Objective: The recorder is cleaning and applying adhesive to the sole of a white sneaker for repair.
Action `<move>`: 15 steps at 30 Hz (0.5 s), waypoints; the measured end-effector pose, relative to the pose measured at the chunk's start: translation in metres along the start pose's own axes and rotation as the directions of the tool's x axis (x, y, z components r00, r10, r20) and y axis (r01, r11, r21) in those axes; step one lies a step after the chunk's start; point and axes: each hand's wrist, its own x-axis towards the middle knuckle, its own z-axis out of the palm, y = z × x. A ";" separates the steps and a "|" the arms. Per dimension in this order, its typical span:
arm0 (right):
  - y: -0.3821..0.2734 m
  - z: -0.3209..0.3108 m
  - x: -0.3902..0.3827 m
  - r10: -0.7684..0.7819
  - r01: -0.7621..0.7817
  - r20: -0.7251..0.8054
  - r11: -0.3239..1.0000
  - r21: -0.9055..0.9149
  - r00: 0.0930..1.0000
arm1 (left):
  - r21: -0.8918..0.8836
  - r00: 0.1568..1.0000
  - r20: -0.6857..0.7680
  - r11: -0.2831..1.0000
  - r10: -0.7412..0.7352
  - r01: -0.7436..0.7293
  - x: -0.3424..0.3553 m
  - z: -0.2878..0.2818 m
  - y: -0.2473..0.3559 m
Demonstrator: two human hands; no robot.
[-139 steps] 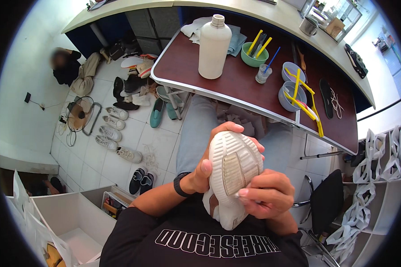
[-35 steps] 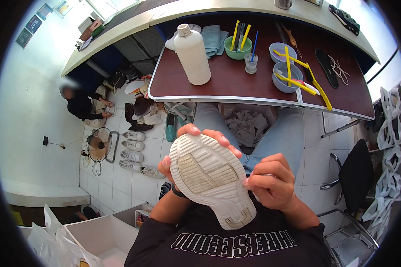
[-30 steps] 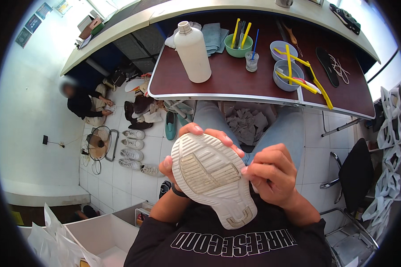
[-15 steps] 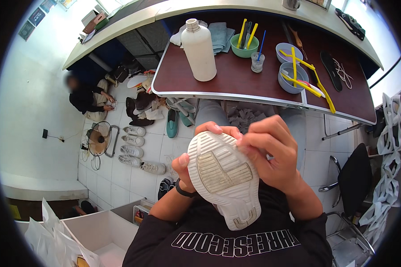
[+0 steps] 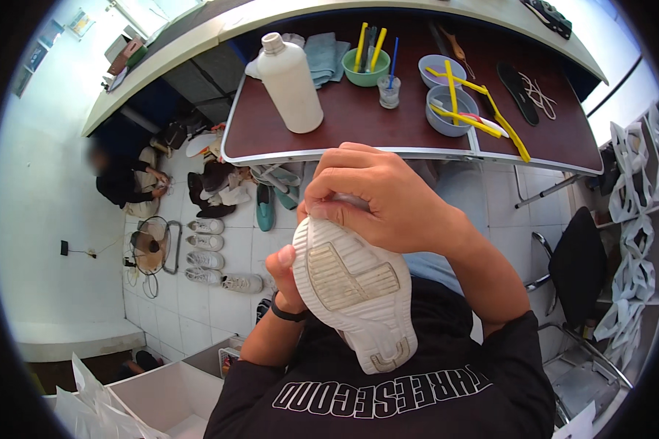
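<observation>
A white shoe [image 5: 353,282] is held up in front of my chest, its ribbed sole facing me and its toe end pointing away toward the table. My left hand [image 5: 288,284] grips its left side, thumb against the sole's edge; its other fingers are mostly hidden behind the shoe. Over the toe end bends my right hand [image 5: 377,192], thumb and fingertips pinched together at the sole's far left edge. What lies between those fingertips, if anything, is too small to make out. The shoe's upper is turned away from view.
Beyond the shoe stands a dark red table [image 5: 366,135] with a white bottle [image 5: 291,88], a green bowl [image 5: 366,72], a grey bowl [image 5: 450,121] with yellow-handled brushes, and an insole [image 5: 518,91]. Several white shoes [image 5: 205,260] line the floor at left, near a seated person [image 5: 128,179]. A black chair [image 5: 578,267] is at right.
My right hand has swung left across the toe end, from the sole's upper right to its far left edge. The shoe has shifted slightly left, still in my left hand.
</observation>
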 end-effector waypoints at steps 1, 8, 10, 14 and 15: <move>0.001 -0.001 -0.004 -0.018 0.018 -0.026 1.000 0.010 0.999 | 0.001 1.000 0.023 1.000 -0.005 0.005 0.002 0.002 0.000; 0.002 -0.008 -0.049 -0.092 0.080 -0.120 0.991 -0.105 0.988 | -0.161 0.983 0.166 0.986 0.079 -0.052 0.024 0.014 -0.001; -0.004 -0.007 -0.066 -0.052 0.031 -0.182 0.993 -0.117 0.982 | 0.022 0.992 0.113 0.998 0.051 -0.054 0.026 0.017 0.000; -0.013 0.001 -0.108 0.032 -0.044 -0.200 0.997 -0.055 0.979 | 0.001 0.990 0.139 0.999 0.033 -0.034 0.029 0.004 -0.002; -0.017 0.004 -0.116 0.032 -0.042 -0.209 0.998 -0.041 0.977 | 0.004 0.990 0.139 0.999 0.032 -0.033 0.029 0.005 -0.001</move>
